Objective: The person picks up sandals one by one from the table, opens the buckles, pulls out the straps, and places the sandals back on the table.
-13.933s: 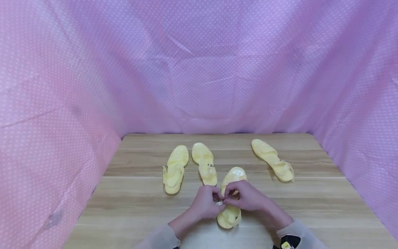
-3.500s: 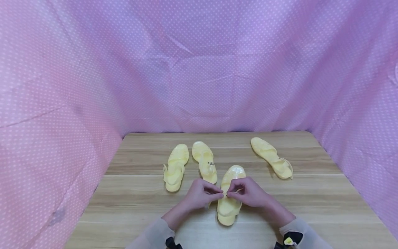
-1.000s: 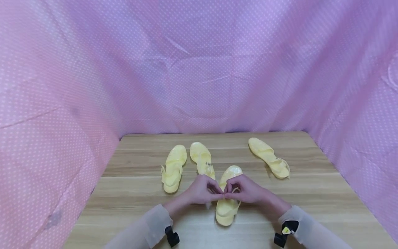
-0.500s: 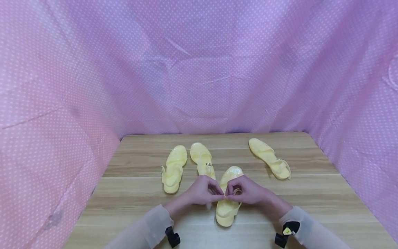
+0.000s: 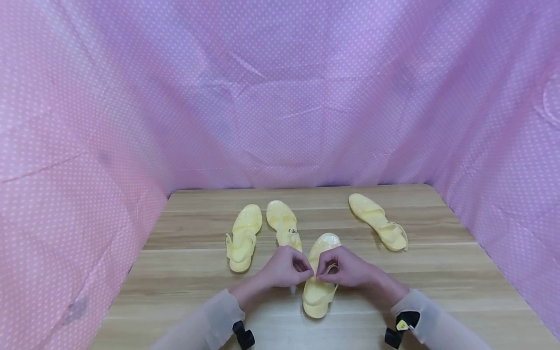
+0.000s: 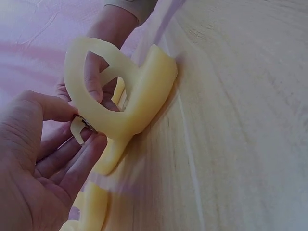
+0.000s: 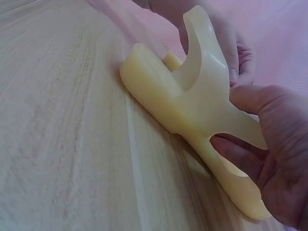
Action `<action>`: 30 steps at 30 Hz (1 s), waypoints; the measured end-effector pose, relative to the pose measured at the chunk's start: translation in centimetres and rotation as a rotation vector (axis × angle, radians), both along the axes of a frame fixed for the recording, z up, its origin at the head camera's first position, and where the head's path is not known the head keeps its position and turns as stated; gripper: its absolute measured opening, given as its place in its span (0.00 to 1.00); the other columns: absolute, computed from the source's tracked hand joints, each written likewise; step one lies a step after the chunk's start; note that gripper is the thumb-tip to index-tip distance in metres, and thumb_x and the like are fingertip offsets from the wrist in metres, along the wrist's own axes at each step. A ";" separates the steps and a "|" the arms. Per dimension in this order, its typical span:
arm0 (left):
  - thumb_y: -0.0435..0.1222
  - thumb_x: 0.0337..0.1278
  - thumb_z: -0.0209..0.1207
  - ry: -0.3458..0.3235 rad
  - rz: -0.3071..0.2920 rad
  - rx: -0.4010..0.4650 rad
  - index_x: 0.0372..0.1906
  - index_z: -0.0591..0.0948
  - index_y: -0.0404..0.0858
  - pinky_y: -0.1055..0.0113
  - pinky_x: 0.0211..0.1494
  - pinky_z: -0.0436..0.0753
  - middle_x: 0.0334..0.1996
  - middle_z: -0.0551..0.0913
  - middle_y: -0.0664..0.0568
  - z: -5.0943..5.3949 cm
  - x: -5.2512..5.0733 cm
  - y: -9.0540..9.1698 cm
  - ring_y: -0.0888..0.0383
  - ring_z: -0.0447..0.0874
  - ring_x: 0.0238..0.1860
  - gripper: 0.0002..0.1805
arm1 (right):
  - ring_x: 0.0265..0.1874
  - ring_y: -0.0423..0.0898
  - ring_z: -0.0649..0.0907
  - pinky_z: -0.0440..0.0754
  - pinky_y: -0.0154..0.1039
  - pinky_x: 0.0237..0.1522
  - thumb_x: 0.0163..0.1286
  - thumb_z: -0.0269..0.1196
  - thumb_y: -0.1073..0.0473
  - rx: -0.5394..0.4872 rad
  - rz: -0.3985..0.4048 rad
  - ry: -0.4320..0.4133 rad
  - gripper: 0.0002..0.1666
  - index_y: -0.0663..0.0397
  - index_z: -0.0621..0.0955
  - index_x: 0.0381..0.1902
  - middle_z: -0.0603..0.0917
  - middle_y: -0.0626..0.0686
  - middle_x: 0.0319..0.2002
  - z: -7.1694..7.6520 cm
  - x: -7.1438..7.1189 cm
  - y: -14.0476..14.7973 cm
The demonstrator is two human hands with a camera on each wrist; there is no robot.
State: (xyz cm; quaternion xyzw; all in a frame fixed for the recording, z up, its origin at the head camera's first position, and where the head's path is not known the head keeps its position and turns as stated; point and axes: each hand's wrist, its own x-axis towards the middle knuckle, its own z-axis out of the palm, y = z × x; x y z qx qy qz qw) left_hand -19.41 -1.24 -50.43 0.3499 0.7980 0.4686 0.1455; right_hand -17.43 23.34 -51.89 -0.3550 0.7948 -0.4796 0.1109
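Observation:
A pale yellow jelly sandal (image 5: 317,297) lies on the table in front of me, toe pointing away, with both hands over its middle. My left hand (image 5: 286,267) pinches the small metal buckle (image 6: 86,123) on the left side of its ankle strap (image 6: 77,72). A short curled strap end (image 6: 77,132) sticks out at the buckle. My right hand (image 5: 344,266) is curled at the strap from the other side. In the right wrist view its thumb and fingers lie about a strap branch (image 7: 243,126), while its fingertips are partly hidden.
Two similar sandals stand behind on the left, one outer (image 5: 245,238) and one inner (image 5: 282,221), the latter partly covered by my left hand. Another sandal (image 5: 378,221) lies slanted at the back right. Pink dotted cloth (image 5: 280,121) hangs around the wooden table (image 5: 437,291).
Some seconds ago the fingertips were apart above the sandal; they have since come together at the strap. Over the last second the hands have barely moved. The other sandals stay in place.

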 end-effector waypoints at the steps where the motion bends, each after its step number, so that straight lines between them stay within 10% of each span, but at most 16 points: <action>1: 0.30 0.58 0.70 -0.003 -0.001 0.000 0.31 0.92 0.36 0.74 0.37 0.88 0.27 0.93 0.49 0.0 -0.1 0.0 0.74 0.85 0.27 0.03 | 0.38 0.37 0.90 0.92 0.38 0.44 0.70 0.72 0.64 -0.003 0.002 0.006 0.02 0.54 0.88 0.36 0.92 0.51 0.36 0.0 0.0 0.0; 30: 0.38 0.63 0.74 0.036 -0.067 -0.014 0.38 0.94 0.43 0.75 0.40 0.88 0.31 0.94 0.57 -0.6 -2.6 -1.9 0.74 0.87 0.32 0.03 | 0.42 0.35 0.89 0.93 0.40 0.46 0.71 0.73 0.61 -0.026 -0.070 -0.039 0.02 0.52 0.88 0.38 0.92 0.52 0.40 -0.2 -1.6 -1.7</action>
